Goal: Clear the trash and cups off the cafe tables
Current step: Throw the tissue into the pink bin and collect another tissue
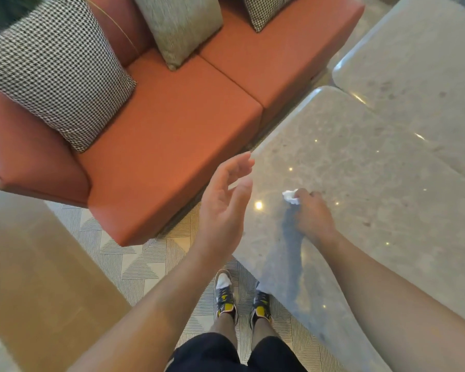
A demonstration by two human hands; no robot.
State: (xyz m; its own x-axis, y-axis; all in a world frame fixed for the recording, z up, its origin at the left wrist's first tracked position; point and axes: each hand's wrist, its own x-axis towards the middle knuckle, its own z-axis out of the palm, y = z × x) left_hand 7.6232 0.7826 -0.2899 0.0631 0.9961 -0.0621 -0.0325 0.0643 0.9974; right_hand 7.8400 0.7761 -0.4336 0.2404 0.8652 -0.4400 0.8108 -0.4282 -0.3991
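My R hand pinches crumpled tissue lying on table, near table's left edge. L hand spread, empty, just off that edge. Risk: pinch is thin, so tissue may slip off table to floor.

The right hand pinches a crumpled white paper napkin on the grey marble tabletop; the left hand hovers open-palmed just beside it.

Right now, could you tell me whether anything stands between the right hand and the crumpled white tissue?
Nothing visible does: the right hand pinches the crumpled tissue over the marble table. The left hand hovers open beside it, apart.
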